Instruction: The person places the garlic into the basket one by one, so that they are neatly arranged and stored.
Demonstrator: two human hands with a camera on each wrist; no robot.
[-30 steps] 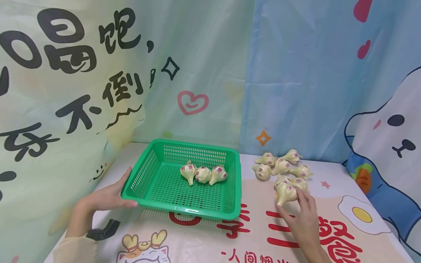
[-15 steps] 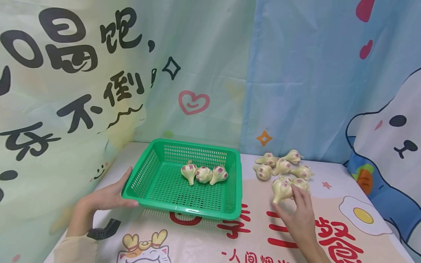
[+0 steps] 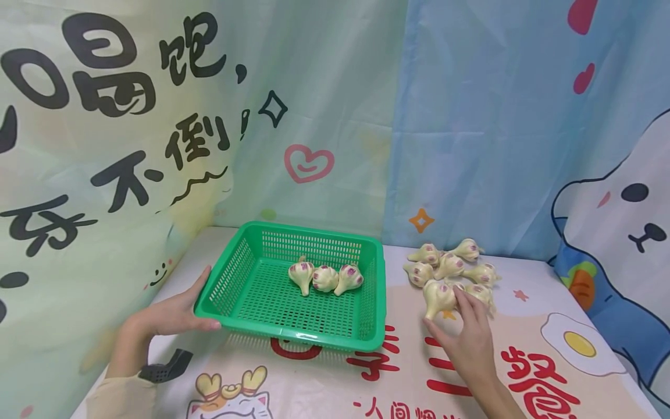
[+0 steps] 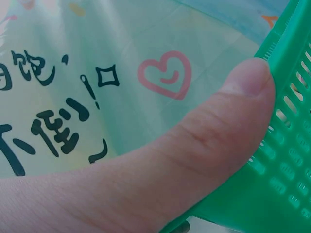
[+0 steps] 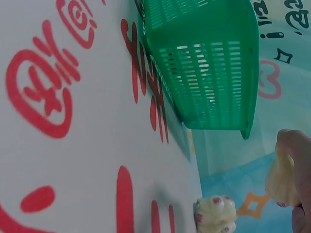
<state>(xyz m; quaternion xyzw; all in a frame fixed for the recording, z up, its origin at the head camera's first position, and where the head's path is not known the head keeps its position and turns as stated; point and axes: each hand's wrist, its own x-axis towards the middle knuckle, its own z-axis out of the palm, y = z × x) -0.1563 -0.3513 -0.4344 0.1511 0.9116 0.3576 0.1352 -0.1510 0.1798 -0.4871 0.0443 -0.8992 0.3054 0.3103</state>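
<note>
My left hand (image 3: 175, 308) holds the near-left corner of a green plastic basket (image 3: 293, 337), its thumb (image 4: 233, 107) against the outer side in the left wrist view. Three garlic bulbs (image 3: 325, 279) with purple marks lie inside, in a row toward the right. To the basket's right, my right hand (image 3: 468, 343) pinches one garlic bulb (image 3: 439, 297) between thumb and fingers, its stem pointing down. This bulb (image 5: 282, 182) appears at the right edge of the right wrist view, partly covered by the hand. Several more garlic bulbs (image 3: 449, 265) sit in a loose pile behind it.
A printed cloth (image 3: 408, 384) with red characters and a fried egg picture (image 3: 581, 343) covers the table. Printed curtains (image 3: 335, 116) stand close behind and along the left. A dark device (image 3: 166, 365) is at the left wrist.
My right hand has moved left with the garlic bulb, away from the front of the pile and toward the basket. My left hand and the basket have stayed in place.
</note>
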